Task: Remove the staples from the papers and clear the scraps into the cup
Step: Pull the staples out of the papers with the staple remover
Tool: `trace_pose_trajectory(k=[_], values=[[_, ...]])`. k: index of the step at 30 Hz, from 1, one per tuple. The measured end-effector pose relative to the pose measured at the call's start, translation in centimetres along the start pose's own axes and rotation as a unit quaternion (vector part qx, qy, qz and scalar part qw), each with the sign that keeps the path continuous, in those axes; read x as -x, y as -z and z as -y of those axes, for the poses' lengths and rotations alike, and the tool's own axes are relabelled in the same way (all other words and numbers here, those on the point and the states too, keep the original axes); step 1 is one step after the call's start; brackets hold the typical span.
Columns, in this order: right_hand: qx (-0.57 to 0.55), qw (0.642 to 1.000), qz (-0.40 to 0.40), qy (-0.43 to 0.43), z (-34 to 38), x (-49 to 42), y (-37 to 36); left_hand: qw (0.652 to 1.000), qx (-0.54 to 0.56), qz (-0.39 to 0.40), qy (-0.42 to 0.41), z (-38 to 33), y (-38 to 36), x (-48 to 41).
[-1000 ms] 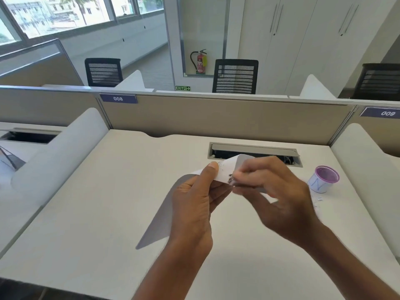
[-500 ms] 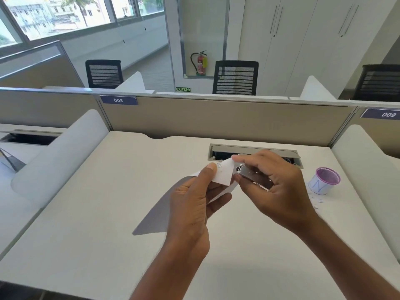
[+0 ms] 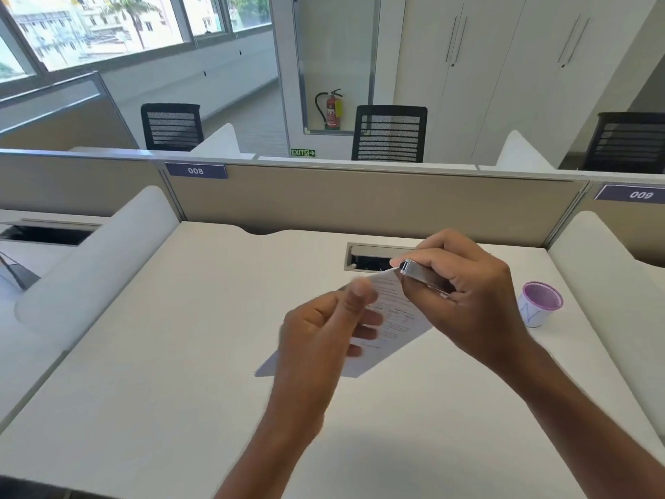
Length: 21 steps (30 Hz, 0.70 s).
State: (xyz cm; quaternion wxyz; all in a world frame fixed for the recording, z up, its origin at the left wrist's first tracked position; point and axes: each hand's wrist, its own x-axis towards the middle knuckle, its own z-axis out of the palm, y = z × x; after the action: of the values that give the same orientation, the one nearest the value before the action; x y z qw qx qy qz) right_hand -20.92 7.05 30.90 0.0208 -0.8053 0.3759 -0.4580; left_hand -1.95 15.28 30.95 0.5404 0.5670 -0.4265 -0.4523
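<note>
A: Report the grips.

B: The right hand (image 3: 467,304) has its grip closed around one silver metal staple remover (image 3: 426,277), whose tip meets the top corner of the white printed papers (image 3: 394,318). The left hand (image 3: 324,329) has its grip closed on the same papers, thumb on top and fingers beneath. This hand is motion-blurred. The papers are held raised above the white surface (image 3: 172,354), near its middle.

A: How many sheets?

B: Cannot tell; they show as one bundle. No staple is clear enough to count.

A: And the cup?

B: One white paper cup with a purple rim (image 3: 538,306), upright on the surface, to the right of the right hand and apart from it. A blue mark shows on its side.

A: Anything further out?

B: One cable slot (image 3: 367,257) set in the surface behind the hands. Three black mesh chairs (image 3: 390,133) stand beyond the partition.
</note>
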Motion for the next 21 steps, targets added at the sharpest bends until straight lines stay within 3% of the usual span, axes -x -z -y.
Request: trace_pose_trajectory(k=[2, 4, 7, 11, 15, 21], values=[[-0.009, 1.000, 0.004, -0.009, 0.0, -0.3, 0.3, 0.975, -0.145, -0.088, -0.142, 0.8, 0.6, -0.4], [-0.017, 1.000, 0.013, -0.019, 0.1, -0.6, 0.6, 0.933, -0.229, -0.154, -0.232, 1.4, 1.1, -1.3], [-0.036, 0.998, 0.032, -0.033, 0.5, -1.0, 1.0, 0.920, -0.246, -0.136, -0.271, 1.3, 1.5, -2.9], [-0.063, 0.996, 0.044, -0.054, 0.7, -1.7, 1.2, 0.964, -0.147, -0.048, -0.216, 0.9, 1.0, -3.6], [-0.070, 0.994, 0.023, -0.087, 0.8, -2.0, 1.1, 0.987, -0.053, -0.057, -0.143, 0.7, 0.4, -3.2], [-0.209, 0.943, -0.016, -0.257, 2.4, -0.3, -0.1, 0.994, 0.067, -0.051, -0.062, 0.5, -0.5, -2.5]])
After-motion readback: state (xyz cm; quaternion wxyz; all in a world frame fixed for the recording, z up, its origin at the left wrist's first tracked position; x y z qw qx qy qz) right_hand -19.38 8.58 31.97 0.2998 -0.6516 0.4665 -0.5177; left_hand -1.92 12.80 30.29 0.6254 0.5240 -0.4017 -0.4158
